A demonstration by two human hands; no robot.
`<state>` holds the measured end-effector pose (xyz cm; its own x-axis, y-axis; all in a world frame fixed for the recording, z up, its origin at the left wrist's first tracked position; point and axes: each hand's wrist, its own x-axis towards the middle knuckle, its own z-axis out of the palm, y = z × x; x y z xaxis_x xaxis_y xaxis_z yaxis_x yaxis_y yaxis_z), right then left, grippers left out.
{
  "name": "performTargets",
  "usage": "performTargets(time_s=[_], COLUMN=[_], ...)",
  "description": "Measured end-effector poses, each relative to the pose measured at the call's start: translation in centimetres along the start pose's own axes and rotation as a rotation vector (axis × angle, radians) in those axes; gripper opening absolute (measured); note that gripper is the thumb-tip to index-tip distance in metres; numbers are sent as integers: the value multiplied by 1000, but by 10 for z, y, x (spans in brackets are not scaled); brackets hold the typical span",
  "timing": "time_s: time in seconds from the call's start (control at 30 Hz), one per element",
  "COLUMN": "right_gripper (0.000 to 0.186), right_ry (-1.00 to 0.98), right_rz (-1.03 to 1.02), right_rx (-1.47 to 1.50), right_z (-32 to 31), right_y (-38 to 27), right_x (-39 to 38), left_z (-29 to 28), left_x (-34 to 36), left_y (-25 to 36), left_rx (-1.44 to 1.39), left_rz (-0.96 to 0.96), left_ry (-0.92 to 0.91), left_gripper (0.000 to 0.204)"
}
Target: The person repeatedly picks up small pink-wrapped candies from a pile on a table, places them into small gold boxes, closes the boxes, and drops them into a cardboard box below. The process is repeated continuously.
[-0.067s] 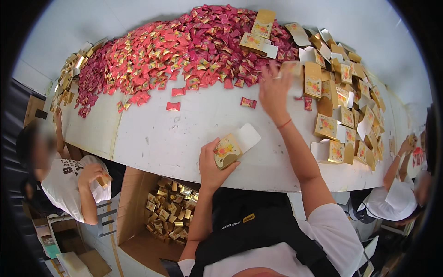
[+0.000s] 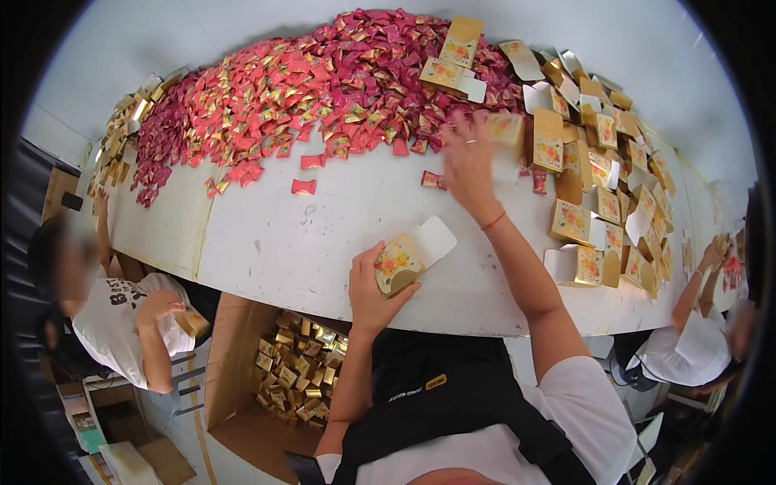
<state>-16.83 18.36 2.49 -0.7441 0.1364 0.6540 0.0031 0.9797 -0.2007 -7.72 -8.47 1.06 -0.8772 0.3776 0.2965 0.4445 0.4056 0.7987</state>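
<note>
My left hand (image 2: 374, 289) grips a gold flower-printed box (image 2: 398, 264) near the table's front edge. The box lies tilted, its white inner flap (image 2: 435, 240) folded out toward the upper right. My right hand (image 2: 469, 158) is over the lower edge of the heap of wrapped candies (image 2: 380, 73), its fingers smeared by motion. Right beside those fingers, another gold box (image 2: 505, 129) is blurred too; whether the hand holds it I cannot make out. A single dark red candy packet (image 2: 433, 179) lies just left of my right wrist.
Gold boxes (image 2: 598, 162), many with flaps up, pile along the table's right side. Below the table's front edge stands a carton (image 2: 230, 356) of small gold boxes. One co-worker (image 2: 121, 315) sits at the left with a gold box; another (image 2: 703, 339) is at the right.
My right hand has shifted a little left and down, and the blurred box beside it has dropped slightly. My left hand and its box stay put.
</note>
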Motion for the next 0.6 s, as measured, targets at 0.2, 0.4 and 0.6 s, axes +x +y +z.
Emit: performTargets(time_s=[0.2, 0.4, 0.6], right_gripper=[98, 119, 99], right_ry=[-212, -212, -134], right_rz=[25, 44, -77], right_rx=[238, 195, 122], right_z=[29, 4, 4], right_y=[0, -15, -22], right_x=[-22, -28, -36], left_z=[1, 1, -2], left_x=[2, 0, 0], left_y=[-5, -3, -1], left_rx=[7, 2, 3], left_rz=[51, 40, 43], left_ry=[3, 12, -10], left_gripper=[87, 87, 86])
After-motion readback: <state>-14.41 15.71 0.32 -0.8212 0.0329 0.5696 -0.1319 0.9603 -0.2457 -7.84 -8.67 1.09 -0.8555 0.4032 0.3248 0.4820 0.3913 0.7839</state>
